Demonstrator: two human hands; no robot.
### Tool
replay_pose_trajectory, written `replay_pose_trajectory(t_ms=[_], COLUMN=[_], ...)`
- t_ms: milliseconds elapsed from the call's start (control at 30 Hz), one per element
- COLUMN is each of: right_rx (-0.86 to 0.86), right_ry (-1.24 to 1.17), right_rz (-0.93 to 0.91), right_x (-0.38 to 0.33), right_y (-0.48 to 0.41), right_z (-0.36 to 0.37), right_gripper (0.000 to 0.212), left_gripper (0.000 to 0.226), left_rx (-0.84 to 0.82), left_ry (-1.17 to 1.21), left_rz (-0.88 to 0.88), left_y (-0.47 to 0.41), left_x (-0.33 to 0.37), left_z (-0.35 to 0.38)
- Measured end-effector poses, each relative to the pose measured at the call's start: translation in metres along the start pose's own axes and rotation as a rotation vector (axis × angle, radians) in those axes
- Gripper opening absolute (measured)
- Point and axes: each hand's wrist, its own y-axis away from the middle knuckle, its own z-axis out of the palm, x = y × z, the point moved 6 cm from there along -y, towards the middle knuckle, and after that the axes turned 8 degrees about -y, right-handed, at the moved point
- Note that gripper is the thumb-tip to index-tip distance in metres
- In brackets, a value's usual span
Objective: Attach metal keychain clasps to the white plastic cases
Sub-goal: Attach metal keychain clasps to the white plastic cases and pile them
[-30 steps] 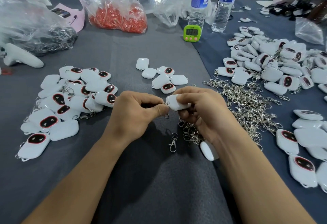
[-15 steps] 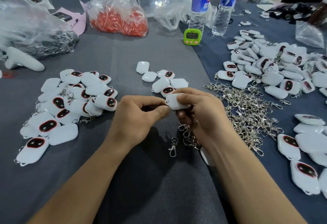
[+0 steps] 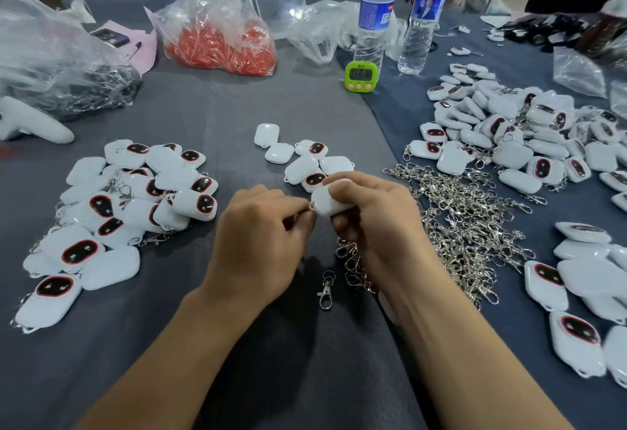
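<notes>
The left hand (image 3: 261, 239) hides most of the small metal ring (image 3: 311, 206) it pinches at the white plastic case (image 3: 327, 202). The green digital timer (image 3: 360, 76) shows digits too blurred to read

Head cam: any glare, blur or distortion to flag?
Head view: wide-angle distortion tilts the water bottles; head view: glare whitens the plastic bag at left; head view: white cases at the lower right edge are blurred; head view: the left hand and right hand cast a soft shadow on the grey cloth.

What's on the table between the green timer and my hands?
In the head view, a small cluster of white cases lies on the grey cloth between the green timer and the left hand and right hand.
</notes>
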Motion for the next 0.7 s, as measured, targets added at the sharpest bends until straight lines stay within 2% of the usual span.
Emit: replay_pose_trajectory(t_ms=[100, 167, 233, 300, 333, 400, 467, 533, 600, 633, 700], right_rx=[0.015, 0.004, -0.028, -0.041, -0.033, -0.005, 0.028, 0.061, 0.074, 0.065, 0.039], right_ry=[-0.137, -0.206, -0.252, -0.277, -0.265, -0.139, 0.185, 0.528, 0.567, 0.45, 0.115], right_rz=[0.101, 0.142, 0.162, 0.172, 0.164, 0.081, -0.124, -0.345, -0.369, -0.296, -0.086], right_x=[0.003, 0.005, 0.007, 0.009, 0.009, 0.008, 0.002, -0.004, -0.003, -0.002, 0.002], right_y=[-0.001, 0.0, 0.0, 0.0, 0.0, -0.002, 0.001, 0.007, 0.007, 0.004, -0.002], right_z=[-0.004, -0.003, 0.001, 0.003, 0.002, 0.001, 0.001, 0.008, 0.01, 0.008, 0.005], right_gripper=[0.025, 0.026, 0.024, 0.025, 0.024, 0.02, 0.016, 0.012, 0.013, 0.014, 0.018], left_gripper=[0.01, 0.02, 0.022, 0.017, 0.015, 0.022, 0.026, 0.021, 0.021, 0.02, 0.018], left_rx=[-0.162, -0.202, -0.221, -0.194, -0.164, -0.105, -0.092, -0.114, -0.089, -0.071, -0.122], left_ry=[0.512, 0.665, 0.747, 0.706, 0.613, 0.276, -0.117, -0.335, -0.32, -0.215, 0.142], left_rz=[-0.341, -0.401, -0.402, -0.359, -0.314, -0.141, 0.079, 0.189, 0.146, 0.062, -0.173], left_y=[0.001, 0.0, -0.001, -0.001, -0.001, -0.002, -0.001, 0.002, 0.003, 0.003, 0.001], left_x=[-0.018, -0.017, -0.012, -0.01, -0.011, -0.011, 0.0, 0.01, 0.008, 0.003, -0.013], left_z=[0.015, 0.02, 0.019, 0.016, 0.012, 0.003, 0.0, 0.003, 0.002, 0.001, 0.005])
